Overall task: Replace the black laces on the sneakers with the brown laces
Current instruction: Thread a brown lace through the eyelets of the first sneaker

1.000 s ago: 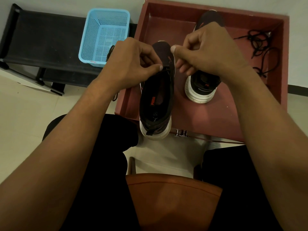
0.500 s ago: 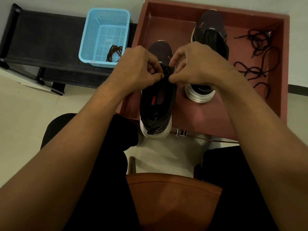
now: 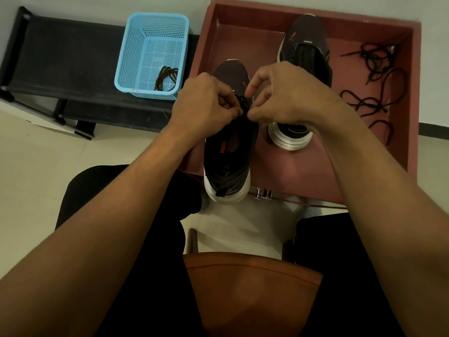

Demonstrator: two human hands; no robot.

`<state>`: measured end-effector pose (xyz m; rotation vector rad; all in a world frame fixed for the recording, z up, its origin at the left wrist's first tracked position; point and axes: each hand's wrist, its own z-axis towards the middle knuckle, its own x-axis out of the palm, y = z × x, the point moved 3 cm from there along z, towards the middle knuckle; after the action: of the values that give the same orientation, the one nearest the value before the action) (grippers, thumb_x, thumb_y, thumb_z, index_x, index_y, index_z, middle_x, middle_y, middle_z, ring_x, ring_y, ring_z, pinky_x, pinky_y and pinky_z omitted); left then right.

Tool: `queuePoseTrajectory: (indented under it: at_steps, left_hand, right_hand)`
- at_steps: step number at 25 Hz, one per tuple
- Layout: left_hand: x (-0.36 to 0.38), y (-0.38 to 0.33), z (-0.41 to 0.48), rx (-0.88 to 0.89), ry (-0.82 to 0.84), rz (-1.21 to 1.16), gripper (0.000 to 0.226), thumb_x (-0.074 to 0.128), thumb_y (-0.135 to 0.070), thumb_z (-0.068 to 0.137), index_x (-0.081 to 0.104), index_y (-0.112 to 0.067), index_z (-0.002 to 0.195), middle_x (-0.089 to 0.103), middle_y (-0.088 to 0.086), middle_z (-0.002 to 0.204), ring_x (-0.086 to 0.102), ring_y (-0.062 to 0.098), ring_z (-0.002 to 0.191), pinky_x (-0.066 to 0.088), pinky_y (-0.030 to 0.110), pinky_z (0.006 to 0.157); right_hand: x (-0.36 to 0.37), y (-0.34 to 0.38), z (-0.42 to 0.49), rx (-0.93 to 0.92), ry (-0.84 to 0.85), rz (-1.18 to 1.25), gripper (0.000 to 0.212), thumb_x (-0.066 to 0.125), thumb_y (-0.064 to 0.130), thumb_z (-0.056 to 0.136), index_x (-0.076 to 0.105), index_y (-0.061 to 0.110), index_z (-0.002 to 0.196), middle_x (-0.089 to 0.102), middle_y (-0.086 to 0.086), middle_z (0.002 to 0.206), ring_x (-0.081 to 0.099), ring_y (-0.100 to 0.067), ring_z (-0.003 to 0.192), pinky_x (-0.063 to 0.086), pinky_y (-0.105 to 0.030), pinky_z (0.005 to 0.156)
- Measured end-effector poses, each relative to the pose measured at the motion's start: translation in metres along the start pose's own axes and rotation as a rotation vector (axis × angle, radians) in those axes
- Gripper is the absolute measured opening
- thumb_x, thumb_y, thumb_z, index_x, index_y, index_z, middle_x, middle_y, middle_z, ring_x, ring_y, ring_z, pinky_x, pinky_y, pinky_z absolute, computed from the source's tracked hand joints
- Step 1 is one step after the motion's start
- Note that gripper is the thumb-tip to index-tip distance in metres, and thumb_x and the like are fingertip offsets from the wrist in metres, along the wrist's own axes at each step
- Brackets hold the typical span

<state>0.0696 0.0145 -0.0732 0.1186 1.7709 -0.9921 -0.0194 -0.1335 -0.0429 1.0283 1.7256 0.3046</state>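
Note:
A dark sneaker (image 3: 228, 152) with a white sole stands at the front edge of the red tray (image 3: 243, 32), heel toward me. My left hand (image 3: 206, 103) and my right hand (image 3: 284, 96) meet over its lacing area, each pinching a dark lace end (image 3: 243, 102) at the eyelets. The lace's colour cannot be made out there. A second dark sneaker (image 3: 303, 52) stands further back in the tray, partly hidden by my right hand. Loose black laces (image 3: 371, 93) lie at the tray's right side. A brown lace (image 3: 166, 79) lies in the blue basket (image 3: 136, 54).
The blue basket sits on a low black bench (image 3: 60, 64) left of the tray. I sit on a brown chair (image 3: 250, 288) with my knees on either side. Pale tiled floor (image 3: 36, 166) lies to the left.
Both hands have come down and closer together onto the near sneaker's eyelets. The rear sneaker and the brown lace in the basket are now uncovered.

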Motion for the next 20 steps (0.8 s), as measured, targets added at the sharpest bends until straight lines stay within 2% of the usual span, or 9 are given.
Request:
queuePoseTrajectory:
  at_steps: [5, 9, 13, 15, 18, 20]
  left_hand:
    - [0.001, 0.001, -0.001, -0.049, 0.014, -0.014, 0.012, 0.085, -0.037, 0.083, 0.082, -0.029, 0.093, 0.064, -0.015, 0.069, 0.058, 0.001, 0.065, 0.053, 0.028, 0.070]
    - [0.001, 0.000, 0.000, -0.055, 0.003, 0.006, 0.013, 0.084, -0.036, 0.085, 0.083, -0.030, 0.095, 0.061, -0.019, 0.068, 0.056, -0.001, 0.064, 0.049, 0.026, 0.071]
    - [0.003, -0.001, -0.002, -0.050, -0.031, 0.013, 0.014, 0.085, -0.038, 0.084, 0.083, -0.033, 0.096, 0.066, -0.015, 0.077, 0.063, 0.006, 0.078, 0.053, 0.029, 0.076]
    - [0.001, -0.001, -0.002, -0.043, -0.022, 0.027, 0.016, 0.085, -0.040, 0.083, 0.083, -0.034, 0.098, 0.067, -0.014, 0.080, 0.064, 0.007, 0.081, 0.053, 0.029, 0.078]
    - [0.000, -0.001, -0.002, -0.031, 0.000, 0.034, 0.018, 0.086, -0.039, 0.082, 0.082, -0.034, 0.100, 0.067, -0.014, 0.083, 0.066, 0.008, 0.086, 0.055, 0.030, 0.082]
    - [0.000, -0.002, -0.002, -0.024, 0.001, 0.034, 0.020, 0.086, -0.038, 0.082, 0.082, -0.034, 0.101, 0.066, -0.015, 0.084, 0.066, 0.008, 0.086, 0.056, 0.032, 0.083]
  right_hand:
    - [0.001, 0.000, 0.000, -0.006, -0.023, -0.003, 0.036, 0.088, 0.024, 0.079, 0.071, 0.027, 0.110, 0.076, 0.000, 0.097, 0.076, -0.016, 0.085, 0.064, -0.042, 0.087]
    - [0.002, -0.001, 0.000, 0.038, -0.009, 0.040, 0.021, 0.079, 0.008, 0.088, 0.075, 0.023, 0.102, 0.079, -0.002, 0.088, 0.079, -0.013, 0.079, 0.063, -0.038, 0.089]
    - [0.014, 0.000, 0.009, 0.002, -0.146, -0.202, 0.013, 0.081, 0.010, 0.087, 0.077, 0.018, 0.097, 0.075, -0.010, 0.092, 0.076, -0.024, 0.081, 0.064, -0.040, 0.084]
    - [0.018, -0.002, 0.012, -0.010, -0.191, -0.229, 0.010, 0.079, 0.014, 0.088, 0.075, 0.019, 0.096, 0.073, -0.013, 0.095, 0.075, -0.027, 0.078, 0.065, -0.041, 0.081]
    - [0.019, 0.000, 0.008, -0.027, -0.198, -0.299, 0.010, 0.075, 0.018, 0.091, 0.072, 0.018, 0.101, 0.070, -0.013, 0.097, 0.074, -0.028, 0.083, 0.063, -0.040, 0.084]
    - [0.021, 0.006, 0.005, -0.038, -0.155, -0.383, 0.005, 0.071, 0.017, 0.094, 0.066, 0.015, 0.093, 0.068, -0.013, 0.095, 0.072, -0.029, 0.083, 0.062, -0.039, 0.079]
